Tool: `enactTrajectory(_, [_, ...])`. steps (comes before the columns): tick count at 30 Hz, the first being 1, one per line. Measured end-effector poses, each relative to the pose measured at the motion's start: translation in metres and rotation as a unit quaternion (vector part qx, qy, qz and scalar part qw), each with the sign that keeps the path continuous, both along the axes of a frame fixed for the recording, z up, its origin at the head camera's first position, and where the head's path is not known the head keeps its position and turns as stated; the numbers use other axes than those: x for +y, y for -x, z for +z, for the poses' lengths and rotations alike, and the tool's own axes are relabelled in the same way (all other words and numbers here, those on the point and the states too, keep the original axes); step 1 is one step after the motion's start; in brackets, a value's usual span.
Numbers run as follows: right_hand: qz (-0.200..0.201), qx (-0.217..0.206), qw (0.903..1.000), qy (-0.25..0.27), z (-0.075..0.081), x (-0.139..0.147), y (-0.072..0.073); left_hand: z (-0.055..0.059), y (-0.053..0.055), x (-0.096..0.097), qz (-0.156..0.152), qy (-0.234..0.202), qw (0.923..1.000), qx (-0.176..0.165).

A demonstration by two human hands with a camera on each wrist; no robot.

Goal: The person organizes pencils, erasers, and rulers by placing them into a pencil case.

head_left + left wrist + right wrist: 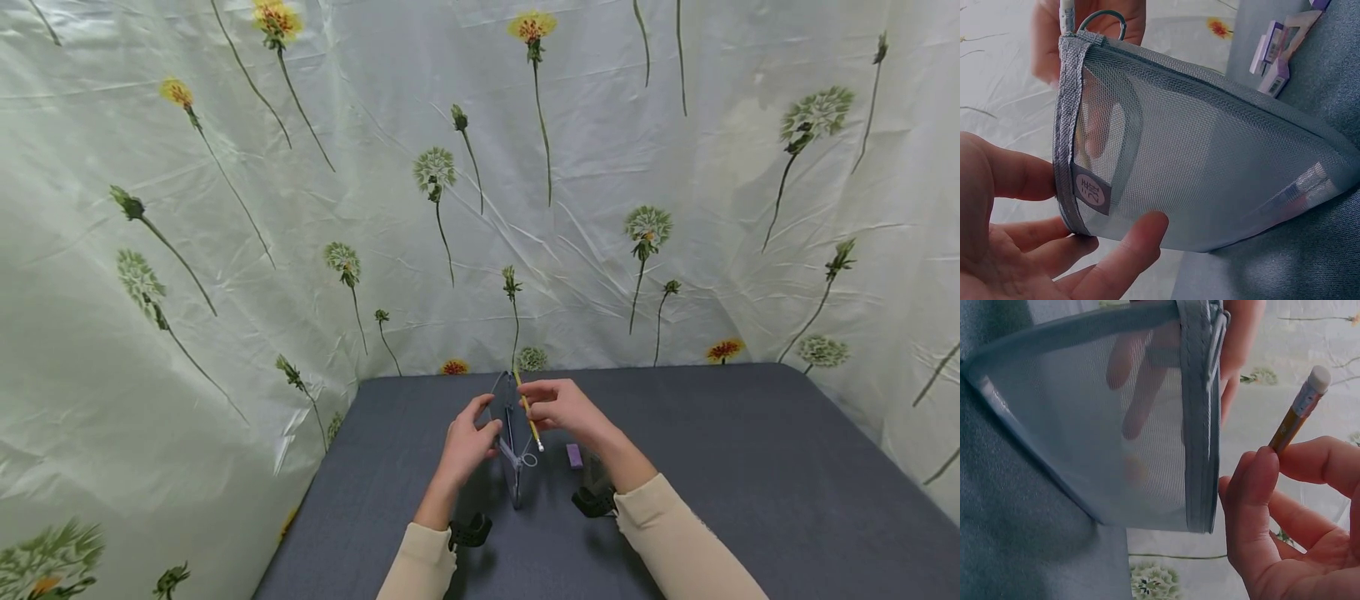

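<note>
A grey mesh zip pouch (pixel 1172 144) stands upright on the table, its zipped edge facing up. At its left side my left hand (pixel 467 443) holds the pouch by the rim, thumb and fingers on either side of the edge and mesh. A small label (pixel 1092 189) sits near that rim. My right hand (pixel 564 414) pinches a yellow pencil (pixel 528 410) between thumb and fingers, at the pouch's right side. The pencil's white eraser end (pixel 1318 378) points toward me; its other end is hidden by the hand in the right wrist view.
A small purple block (pixel 574 456) lies on the dark grey table (pixel 712 467) right of the pouch. The left wrist view shows purple and white pieces (pixel 1274 56) there. Behind the table hangs a white cloth (pixel 480 250) with a dandelion print.
</note>
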State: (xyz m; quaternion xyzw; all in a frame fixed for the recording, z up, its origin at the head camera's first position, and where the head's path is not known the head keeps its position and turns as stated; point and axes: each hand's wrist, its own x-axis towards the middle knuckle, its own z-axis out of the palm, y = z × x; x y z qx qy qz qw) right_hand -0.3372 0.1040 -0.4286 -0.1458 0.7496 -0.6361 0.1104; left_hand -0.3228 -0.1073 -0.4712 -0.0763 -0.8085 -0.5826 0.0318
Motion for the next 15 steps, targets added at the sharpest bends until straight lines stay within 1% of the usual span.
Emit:
enactTrajectory(6, [0.007, 0.005, 0.9999, -0.013, 0.002, -0.007, -0.002, 0.001, 0.001, 0.000, 0.002, -0.002, 1.0000, -0.003])
enactTrajectory(15, [-0.003, -0.005, 0.9998, -0.018, 0.004, -0.014, -0.001, 0.003, -0.001, 0.002, 0.005, -0.001, 1.0000, -0.004])
